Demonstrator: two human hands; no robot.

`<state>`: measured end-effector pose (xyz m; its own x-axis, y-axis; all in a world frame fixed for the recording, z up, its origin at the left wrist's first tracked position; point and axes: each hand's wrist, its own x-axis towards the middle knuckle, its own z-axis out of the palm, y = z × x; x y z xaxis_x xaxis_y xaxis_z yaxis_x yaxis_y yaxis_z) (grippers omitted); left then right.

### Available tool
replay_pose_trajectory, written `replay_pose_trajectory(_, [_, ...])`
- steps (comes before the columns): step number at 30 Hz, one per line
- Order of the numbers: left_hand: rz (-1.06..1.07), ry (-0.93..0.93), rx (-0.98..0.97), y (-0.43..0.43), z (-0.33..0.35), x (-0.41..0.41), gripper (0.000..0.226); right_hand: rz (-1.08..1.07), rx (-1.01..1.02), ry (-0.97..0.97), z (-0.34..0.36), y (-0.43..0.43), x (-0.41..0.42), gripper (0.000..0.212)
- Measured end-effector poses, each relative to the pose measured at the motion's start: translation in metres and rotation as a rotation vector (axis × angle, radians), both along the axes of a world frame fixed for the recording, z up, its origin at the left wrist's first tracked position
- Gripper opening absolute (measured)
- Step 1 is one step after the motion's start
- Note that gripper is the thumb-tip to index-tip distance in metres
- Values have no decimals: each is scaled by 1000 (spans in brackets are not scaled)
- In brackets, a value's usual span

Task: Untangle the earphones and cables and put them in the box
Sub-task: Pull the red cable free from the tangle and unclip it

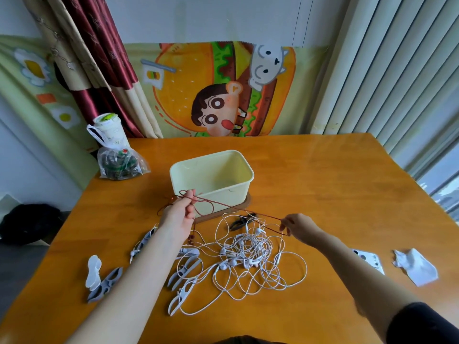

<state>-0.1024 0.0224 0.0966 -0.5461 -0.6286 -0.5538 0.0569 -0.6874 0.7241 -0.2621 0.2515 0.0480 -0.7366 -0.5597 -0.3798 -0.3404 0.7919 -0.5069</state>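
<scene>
Red-brown thin cable stretched between two hands over an orange wooden table.
It is pinched by the left hand before the pale yellow plastic box and by the right hand above tangled white earphones; lettering on the white cup cannot be read.

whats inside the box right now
Nothing that shows: the box has bare pale walls and floor. Its near wall hides the front strip of the floor. The red cable crosses outside, in front.
</scene>
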Motion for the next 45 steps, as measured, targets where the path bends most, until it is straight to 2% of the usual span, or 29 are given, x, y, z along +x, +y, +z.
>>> replay_pose_trajectory(2, [-11,-3,24,4,-1,-3,13,-63,-73,69,18,-5,-4,33])
replay_pose_trajectory(7, [-103,-17,48,19,1,-16,16,-119,-361,483,115,-31,-11,28])
replay_pose_trajectory(10, [-352,-112,-82,31,-2,-18,15,-107,-439,666,157,-41,-8,28])
replay_pose_trajectory(12, [-634,-234,-242,36,-4,-14,6,-94,-426,724,161,-44,-7,30])
replay_pose_trajectory(13, [-796,-336,-358,37,-5,-11,10,-95,-395,732,157,-44,-8,30])
replay_pose_trajectory(15, [-1061,-557,-623,35,-8,-6,21,-97,-305,690,141,-40,-9,30])
replay_pose_trajectory(17, [-1162,-649,-786,34,-10,-2,21,-97,-191,571,117,-31,-13,31])
replay_pose_trajectory(21, [-1062,-529,-861,37,-1,-3,29,-41,180,374,76,-16,-13,32])
replay_pose_trajectory(22, [-1047,-491,-894,40,3,-6,32,14,225,331,73,-16,-7,43])
replay_pose_trajectory(24, [-1046,-406,-928,46,12,-13,37,167,130,192,74,-22,11,70])
replay_pose_trajectory(25, [-1056,-363,-931,50,16,-16,36,253,23,120,77,-28,23,76])
replay_pose_trajectory(27, [-1072,-297,-938,56,23,-21,34,385,-156,33,78,-40,44,68])
replay_pose_trajectory(29, [-1052,-249,-921,58,27,-23,32,438,-247,24,76,-49,52,42])
replay_pose_trajectory(31, [-1016,-228,-907,52,28,-21,31,421,-266,14,75,-49,51,15])
replay_pose_trajectory(34, [-1019,-268,-920,39,20,-13,29,318,-251,44,72,-42,39,25])
replay_pose_trajectory(39, [-1068,-387,-825,29,-8,1,27,57,-182,29,50,-17,4,28])
replay_pose_trajectory(45, [-1193,-506,-913,36,-35,11,26,-135,79,103,16,11,-15,30])
